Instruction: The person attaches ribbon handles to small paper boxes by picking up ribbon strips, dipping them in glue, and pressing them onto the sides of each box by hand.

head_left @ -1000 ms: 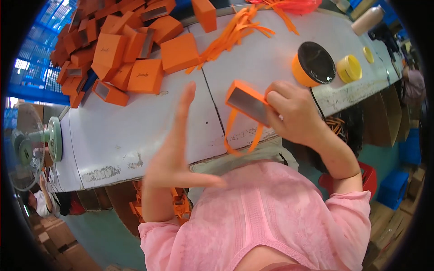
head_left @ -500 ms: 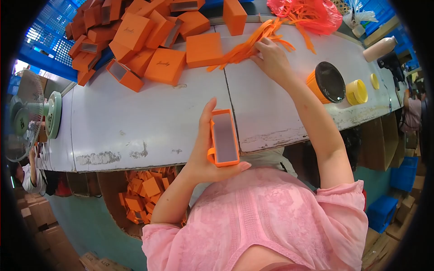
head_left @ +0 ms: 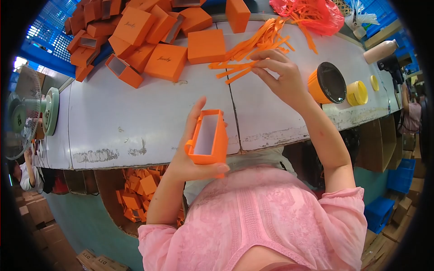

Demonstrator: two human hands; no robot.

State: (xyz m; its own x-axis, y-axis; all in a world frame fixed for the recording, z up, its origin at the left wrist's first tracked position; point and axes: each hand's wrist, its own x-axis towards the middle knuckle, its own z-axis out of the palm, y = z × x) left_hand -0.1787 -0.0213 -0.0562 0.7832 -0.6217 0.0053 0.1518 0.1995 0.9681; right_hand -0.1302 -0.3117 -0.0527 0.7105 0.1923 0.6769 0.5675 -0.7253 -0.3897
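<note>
My left hand [head_left: 184, 161] grips a small orange box [head_left: 219, 141] near the table's front edge. The open side faces up and shows a pale grey inside, and an orange ribbon loop sticks out at its left. Farther off, my right hand [head_left: 285, 77] pinches a few orange ribbon strips [head_left: 239, 71] between thumb and fingers, their ends pointing left. Just behind it lies a loose pile of orange ribbons [head_left: 261, 37] on the white table [head_left: 149, 108].
Orange boxes [head_left: 166, 61] are heaped at the back left. A red plastic bag [head_left: 326, 20] lies at the back right. An orange tub with a black top [head_left: 330, 83] and a yellow container [head_left: 357, 93] stand at right. Below the table is a carton of orange pieces [head_left: 140, 189].
My right hand has drawn back from the pile toward me with several ribbon strips pinched. My left hand has shifted left and tilted the box, showing more of its right side.
</note>
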